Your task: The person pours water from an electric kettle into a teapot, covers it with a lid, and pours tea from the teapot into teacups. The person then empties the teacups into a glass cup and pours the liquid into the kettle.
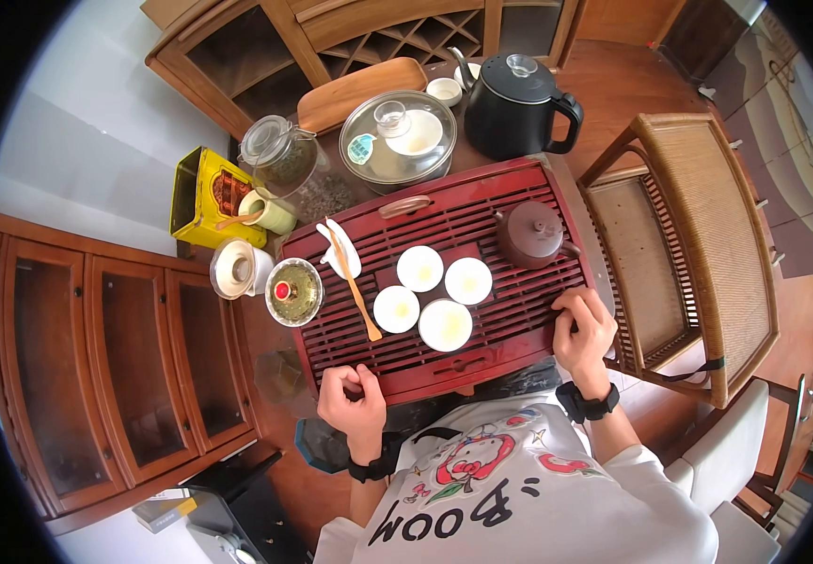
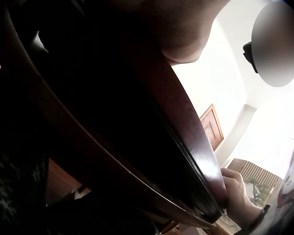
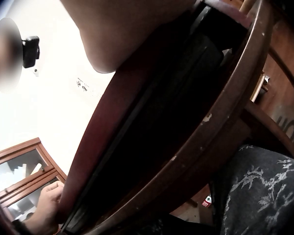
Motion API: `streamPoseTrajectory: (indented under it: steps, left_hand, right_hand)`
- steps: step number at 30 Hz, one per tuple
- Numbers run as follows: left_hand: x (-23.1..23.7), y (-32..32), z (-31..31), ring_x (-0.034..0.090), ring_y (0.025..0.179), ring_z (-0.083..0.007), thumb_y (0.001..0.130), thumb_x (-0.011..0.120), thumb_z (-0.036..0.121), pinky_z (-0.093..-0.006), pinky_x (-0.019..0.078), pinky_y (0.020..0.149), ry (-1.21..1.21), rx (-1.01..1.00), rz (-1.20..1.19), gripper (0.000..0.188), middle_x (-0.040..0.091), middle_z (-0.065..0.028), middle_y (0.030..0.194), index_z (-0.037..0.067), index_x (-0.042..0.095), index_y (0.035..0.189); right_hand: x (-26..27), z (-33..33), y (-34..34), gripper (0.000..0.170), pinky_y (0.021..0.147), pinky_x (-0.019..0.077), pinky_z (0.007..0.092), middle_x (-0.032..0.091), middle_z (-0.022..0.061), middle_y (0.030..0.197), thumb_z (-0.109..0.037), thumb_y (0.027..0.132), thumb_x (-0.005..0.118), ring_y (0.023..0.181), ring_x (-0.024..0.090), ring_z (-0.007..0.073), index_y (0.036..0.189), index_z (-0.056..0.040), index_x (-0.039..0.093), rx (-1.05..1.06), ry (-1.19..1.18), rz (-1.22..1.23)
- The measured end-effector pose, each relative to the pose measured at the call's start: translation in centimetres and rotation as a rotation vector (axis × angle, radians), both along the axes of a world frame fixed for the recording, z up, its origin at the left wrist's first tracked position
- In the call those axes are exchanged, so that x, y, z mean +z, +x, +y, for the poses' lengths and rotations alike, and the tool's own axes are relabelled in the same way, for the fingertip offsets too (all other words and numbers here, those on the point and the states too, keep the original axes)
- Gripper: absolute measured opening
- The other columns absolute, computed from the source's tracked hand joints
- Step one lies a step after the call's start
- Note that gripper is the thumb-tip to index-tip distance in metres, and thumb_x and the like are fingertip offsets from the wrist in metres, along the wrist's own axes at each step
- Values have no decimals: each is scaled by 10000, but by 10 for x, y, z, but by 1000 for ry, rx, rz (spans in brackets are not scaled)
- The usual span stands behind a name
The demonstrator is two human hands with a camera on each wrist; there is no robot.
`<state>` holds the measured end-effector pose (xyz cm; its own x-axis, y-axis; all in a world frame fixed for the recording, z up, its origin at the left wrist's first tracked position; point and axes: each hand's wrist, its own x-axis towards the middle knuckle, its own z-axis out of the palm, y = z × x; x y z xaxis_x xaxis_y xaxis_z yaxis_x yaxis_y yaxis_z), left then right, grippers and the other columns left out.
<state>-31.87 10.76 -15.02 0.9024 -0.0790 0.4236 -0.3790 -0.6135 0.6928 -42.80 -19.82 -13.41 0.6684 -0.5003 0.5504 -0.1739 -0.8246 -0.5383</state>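
My left hand (image 1: 351, 399) rests at the near left corner of a dark red slatted tea tray (image 1: 510, 352), its fingers loosely curled and holding nothing. At the near right edge lies my right hand (image 1: 584, 329), also loosely curled with nothing in it. Between them on the slats, several white cups (image 1: 419, 269) of pale yellow liquid stand grouped together. A brown clay teapot (image 1: 530, 235) sits at the tray's right. On the left are a wooden tea scoop (image 1: 355, 287), a white dish (image 1: 339, 249) and a lidded glass bowl (image 1: 294, 292). Both wrist views look along the tray's side (image 2: 186, 122) from below.
Behind the tray stand a black kettle (image 1: 512, 108), a glass-lidded pot (image 1: 397, 155), a wooden tray (image 1: 361, 94) and a glass jar (image 1: 279, 155). A yellow tin (image 1: 209, 199) and a strainer cup (image 1: 240, 269) are at the left. To the right is a wicker chair (image 1: 707, 254).
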Motion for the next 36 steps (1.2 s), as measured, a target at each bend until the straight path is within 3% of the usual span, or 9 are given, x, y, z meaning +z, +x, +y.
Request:
streamPoseTrajectory:
  steps: [1, 3, 7, 10, 12, 16, 22, 28, 36]
  left_hand:
    - [0, 0, -1, 464, 566, -79, 921, 707, -14, -256, 380, 512, -2, -1, 1, 230, 505, -10, 645, 40, 526, 790]
    - [0, -1, -3, 438, 521, -196, 833, 742, -51, -335, 358, 523, -49, 30, 24, 245, 489, -67, 647, 36, 524, 764]
    - [0, 0, -2, 440, 522, -201, 832, 744, -45, -339, 359, 521, -54, 35, 19, 246, 489, -64, 644, 40, 525, 761]
    - [1, 0, 0, 468, 552, -99, 910, 718, -8, -270, 392, 530, 16, 11, -4, 232, 512, -19, 645, 39, 527, 787]
    - [4, 0, -2, 481, 556, -121, 900, 725, -4, -290, 402, 546, 10, 9, -4, 230, 519, -32, 654, 37, 530, 784]
    - [4, 0, -2, 484, 558, -138, 890, 729, -5, -302, 401, 550, 18, 10, 5, 229, 517, -40, 660, 36, 534, 777]
    - [5, 1, -4, 458, 532, -152, 879, 742, 15, -306, 384, 527, 23, 17, -13, 236, 501, -43, 652, 48, 537, 767]
    - [4, 2, -6, 443, 510, -144, 887, 747, 33, -302, 360, 508, 35, 34, -45, 240, 474, -41, 632, 56, 543, 763]
    - [7, 2, -7, 453, 511, -141, 873, 754, 19, -302, 378, 511, 42, 29, -26, 221, 487, -37, 638, 54, 558, 778]
  right_hand:
    - [0, 0, 0, 173, 626, 528, 360, 683, 59, 875, 64, 733, 632, 709, 672, 263, 816, -74, 695, -1, -2, 1]
    - [1, 0, 0, 173, 626, 530, 365, 685, 54, 870, 64, 735, 632, 709, 672, 270, 812, -76, 696, 0, 9, 5]
    - [8, -3, -2, 169, 617, 520, 341, 685, 78, 866, 85, 753, 616, 689, 665, 254, 813, -53, 692, 46, 66, -9]
    - [19, -20, -5, 186, 608, 478, 284, 686, 111, 853, 120, 826, 543, 668, 632, 185, 841, 1, 685, 79, 360, -46]
    - [35, -41, -2, 178, 637, 483, 277, 694, 74, 866, 86, 868, 538, 707, 627, 139, 882, 8, 697, 102, 527, -75]
    - [65, -106, 28, 182, 831, 509, 286, 723, 72, 965, -51, 953, 576, 914, 642, 112, 1056, 6, 714, 87, 535, 45]
    - [31, -228, 124, 388, 981, 504, 331, 726, 103, 1216, -225, 981, 678, 1122, 687, 204, 1308, -17, 657, 164, 458, 51]
    - [37, -229, 191, 374, 937, 515, 334, 731, 102, 1050, -258, 968, 703, 1025, 684, 193, 1226, 9, 658, 230, 562, 276]
    - [23, -235, 206, 287, 767, 506, 294, 670, 42, 851, -257, 968, 745, 813, 643, 136, 1060, 0, 656, 315, 753, 124]
